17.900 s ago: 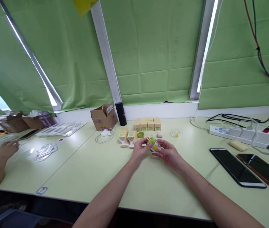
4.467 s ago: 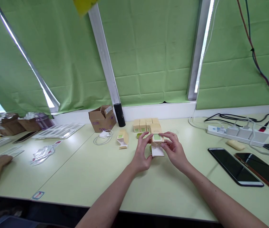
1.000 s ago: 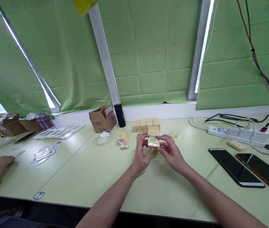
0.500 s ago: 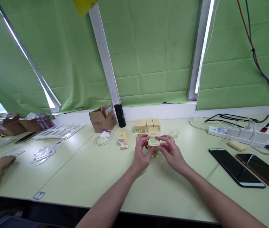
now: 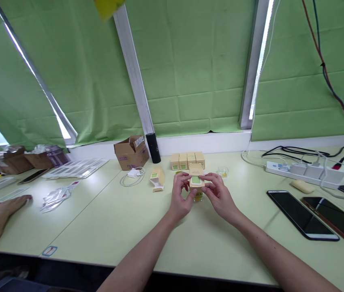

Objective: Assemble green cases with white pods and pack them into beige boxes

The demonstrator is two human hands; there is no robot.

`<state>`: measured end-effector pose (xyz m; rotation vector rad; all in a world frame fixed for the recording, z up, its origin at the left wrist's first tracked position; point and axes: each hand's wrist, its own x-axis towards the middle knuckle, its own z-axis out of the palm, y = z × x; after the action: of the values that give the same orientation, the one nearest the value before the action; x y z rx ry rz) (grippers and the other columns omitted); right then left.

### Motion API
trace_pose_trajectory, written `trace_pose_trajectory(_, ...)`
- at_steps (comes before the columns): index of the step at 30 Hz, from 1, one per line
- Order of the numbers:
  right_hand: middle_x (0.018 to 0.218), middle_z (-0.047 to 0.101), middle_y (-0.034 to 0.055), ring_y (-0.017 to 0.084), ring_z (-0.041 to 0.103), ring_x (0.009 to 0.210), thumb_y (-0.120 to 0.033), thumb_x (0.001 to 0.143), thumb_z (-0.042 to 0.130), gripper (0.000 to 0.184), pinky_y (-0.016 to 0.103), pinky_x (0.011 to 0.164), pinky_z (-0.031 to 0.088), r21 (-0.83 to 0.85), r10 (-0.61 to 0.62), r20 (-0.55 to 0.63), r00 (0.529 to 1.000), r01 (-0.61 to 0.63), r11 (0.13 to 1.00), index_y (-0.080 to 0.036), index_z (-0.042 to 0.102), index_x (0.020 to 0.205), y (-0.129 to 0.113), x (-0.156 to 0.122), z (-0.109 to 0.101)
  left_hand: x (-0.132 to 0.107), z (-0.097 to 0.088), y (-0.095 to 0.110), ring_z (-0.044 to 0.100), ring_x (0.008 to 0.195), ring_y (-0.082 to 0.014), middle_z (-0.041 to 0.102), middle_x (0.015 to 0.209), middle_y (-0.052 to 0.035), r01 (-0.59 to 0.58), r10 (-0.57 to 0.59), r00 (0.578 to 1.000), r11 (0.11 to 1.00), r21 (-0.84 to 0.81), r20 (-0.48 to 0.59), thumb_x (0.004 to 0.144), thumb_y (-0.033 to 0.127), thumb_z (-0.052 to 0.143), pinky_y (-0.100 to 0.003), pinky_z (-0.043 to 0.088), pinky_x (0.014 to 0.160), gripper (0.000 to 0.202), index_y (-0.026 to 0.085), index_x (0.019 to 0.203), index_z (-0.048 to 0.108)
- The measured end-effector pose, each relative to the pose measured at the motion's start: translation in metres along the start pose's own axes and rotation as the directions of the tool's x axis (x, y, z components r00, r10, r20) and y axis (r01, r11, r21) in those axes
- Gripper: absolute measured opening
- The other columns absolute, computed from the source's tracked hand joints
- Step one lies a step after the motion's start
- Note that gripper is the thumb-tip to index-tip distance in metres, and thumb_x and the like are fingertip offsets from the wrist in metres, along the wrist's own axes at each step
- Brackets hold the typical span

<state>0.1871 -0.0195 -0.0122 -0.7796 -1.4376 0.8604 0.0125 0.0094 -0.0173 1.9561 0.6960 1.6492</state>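
Observation:
Between both hands I hold a small tan cardboard box (image 5: 196, 172) with a green label on its face and a raised flap at the top. My left hand (image 5: 182, 195) grips its left side, fingers curled round the edge. On the opposite side, my right hand (image 5: 219, 194) pinches the box with thumb and fingers. A small clear item with yellow in it (image 5: 199, 198) shows just under the box, between my hands; its kind is unclear. Behind stands a row of several closed tan boxes (image 5: 187, 160). To the left lies another tan box (image 5: 157, 178) with its end flaps open.
A clear item with yellow (image 5: 223, 172) lies beyond my right hand. A coiled white cable (image 5: 133, 176), a carton (image 5: 131, 153) and a black cylinder (image 5: 153, 147) stand left. Phones (image 5: 302, 215) and a power strip (image 5: 304, 174) are right. Another person's hand (image 5: 9, 207) is far left.
The box in my hands has sunk slightly over the clear item, less of which shows below. The other person's hand at far left has moved to the right.

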Motion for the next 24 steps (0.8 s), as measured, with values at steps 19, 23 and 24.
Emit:
trace_pose_trajectory(19, 0.139, 0.042, 0.0076, 0.017, 0.069, 0.097, -0.05, 0.097, 0.061, 0.035, 0.045, 0.099, 0.06, -0.035, -0.014, -0.016, 1.0, 0.013, 0.999, -0.036, 0.066, 0.129, -0.0015, 0.0005, -0.0013, 0.0018, 0.0001, 0.006, 0.055, 0.122, -0.0274, 0.049, 0.134, -0.0134, -0.028, 0.029, 1.0, 0.999, 0.032, -0.009, 0.096, 0.033, 0.065, -0.037, 0.052, 0.087, 0.034, 0.025, 0.128, 0.059)
trace_pose_trajectory(23, 0.154, 0.036, 0.0078, 0.022, 0.066, 0.119, -0.048, 0.096, 0.064, 0.04, 0.046, 0.113, 0.051, -0.009, -0.018, 0.002, 1.0, 0.018, 1.0, -0.037, 0.063, 0.134, -0.0027, 0.0005, -0.002, 0.001, -0.0004, 0.0094, 0.051, 0.131, -0.0295, 0.05, 0.138, -0.0139, -0.032, 0.032, 0.999, 0.998, 0.058, 0.004, 0.098, 0.034, 0.062, -0.043, 0.051, 0.097, 0.036, 0.025, 0.132, 0.056)
trace_pose_trajectory(24, 0.158, 0.034, 0.0075, 0.024, 0.062, 0.128, -0.048, 0.096, 0.064, 0.042, 0.046, 0.115, 0.049, -0.004, -0.019, 0.012, 1.0, 0.019, 1.0, -0.036, 0.063, 0.136, -0.0027, 0.0, -0.0018, 0.001, -0.0001, 0.01, 0.051, 0.132, -0.0298, 0.051, 0.139, -0.0139, -0.027, 0.027, 1.0, 0.997, 0.075, 0.0, 0.098, 0.035, 0.061, -0.044, 0.05, 0.099, 0.037, 0.025, 0.133, 0.056)
